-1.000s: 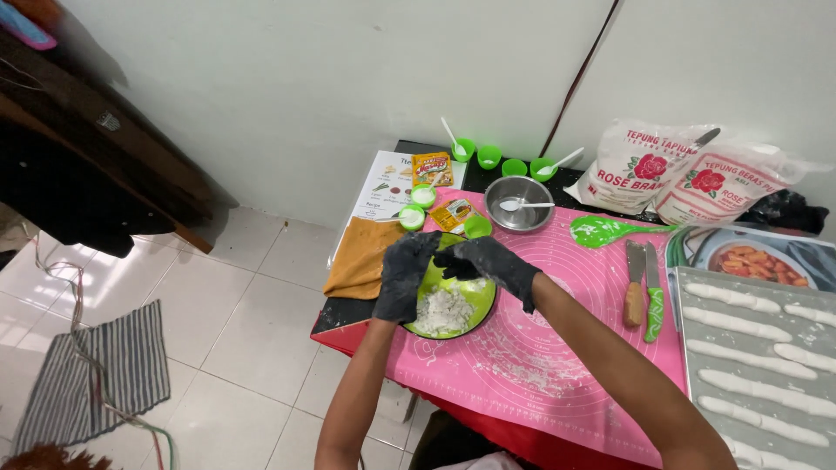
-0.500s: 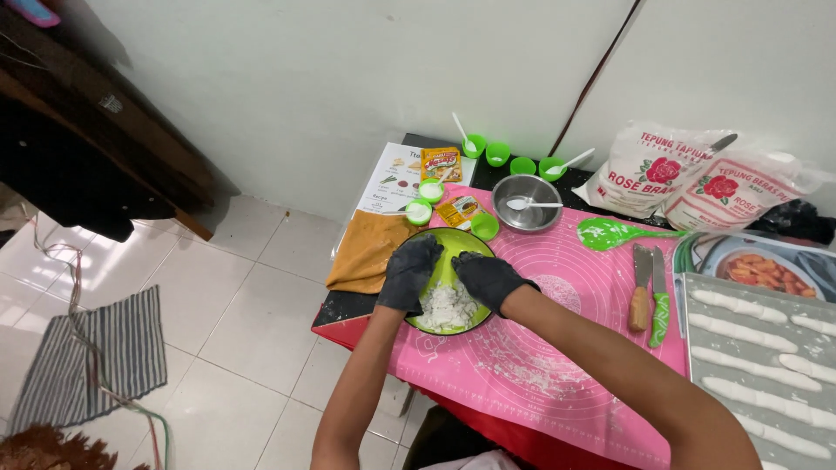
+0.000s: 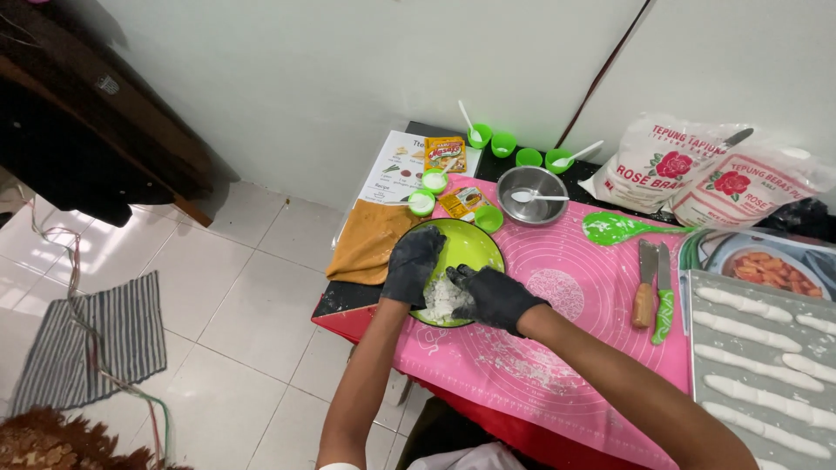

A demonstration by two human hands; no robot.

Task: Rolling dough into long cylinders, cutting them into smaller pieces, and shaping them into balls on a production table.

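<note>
Dough (image 3: 442,300), white and crumbly, lay in a lime-green bowl (image 3: 475,245) at the near-left part of a pink baking mat (image 3: 566,348) that covered the bench. Both hands wore black gloves. The left hand (image 3: 412,265) curved over the bowl's left rim, its grip bent loosely on the edge and touching the dough. The right hand (image 3: 494,298) pressed into the dough from the right side, fingers curled about a clump of it, a closed grip on the white mass.

Just beside the bowl to the left lay a folded mustard-coloured cloth (image 3: 370,244). Behind the bowl stood a steel bowl (image 3: 532,195) with a white spoon in it, several small green cups (image 3: 503,144), some seasoning sachets (image 3: 445,155) and a printed sheet (image 3: 392,174). A green spatula (image 3: 620,228) rested on the mat to the right, near two knives (image 3: 653,292), one wooden-handled and one green-handled. Two flour bags (image 3: 697,170) leaned at the back right. A tray (image 3: 766,357) at the right edge carried rows of pale dough sticks.
</note>
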